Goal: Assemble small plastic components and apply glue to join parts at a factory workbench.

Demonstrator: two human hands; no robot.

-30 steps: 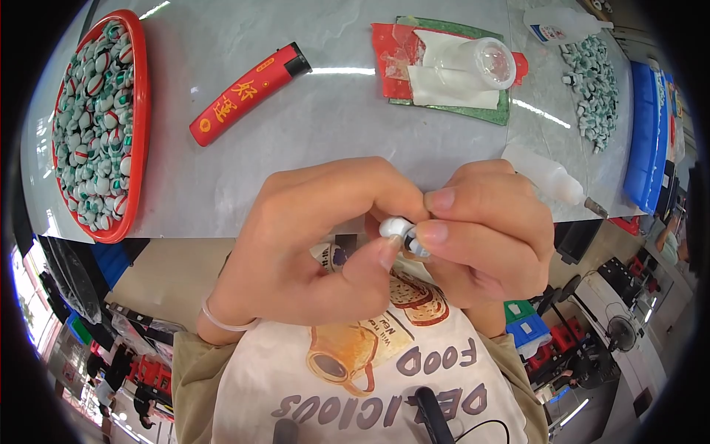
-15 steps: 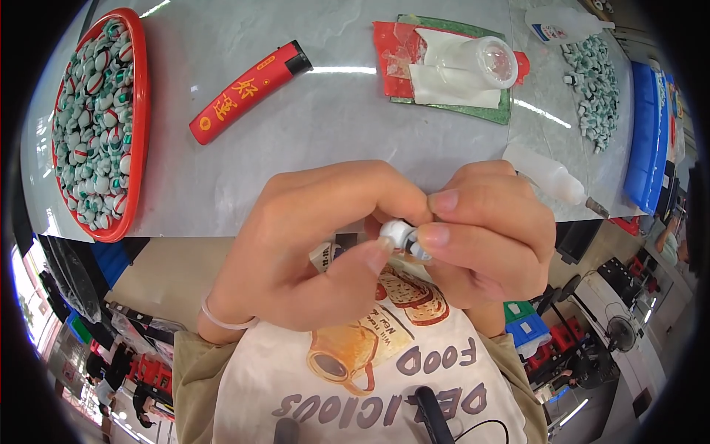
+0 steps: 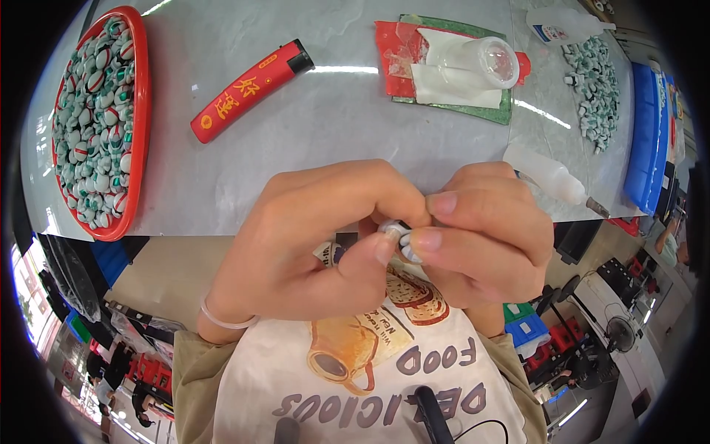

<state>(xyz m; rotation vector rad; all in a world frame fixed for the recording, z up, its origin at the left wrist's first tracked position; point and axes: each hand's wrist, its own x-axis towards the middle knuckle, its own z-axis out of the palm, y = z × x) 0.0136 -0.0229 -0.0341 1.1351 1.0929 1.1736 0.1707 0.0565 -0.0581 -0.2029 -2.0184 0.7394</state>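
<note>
Between the fingertips of both hands is a small white rounded piece with a dark part, held just off the table's near edge. My left hand pinches it from the left with thumb and bent forefinger. From the right, my right hand grips it with thumb and fingertips, its other fingers curled in. The two hands touch at the fingertips, and most of the piece is hidden by them. Similar-sized white pieces with red and green markings fill a red-rimmed basket at the far left.
A red lighter-shaped object lies on the grey table. Beyond my hands, a clear cup lies on white paper over a green board. At right are a pile of small grey-green parts, a nozzle bottle and a blue bin.
The small piece has turned slightly between my fingers, and my left thumb now covers more of it. Both hands stay in nearly the same place.
</note>
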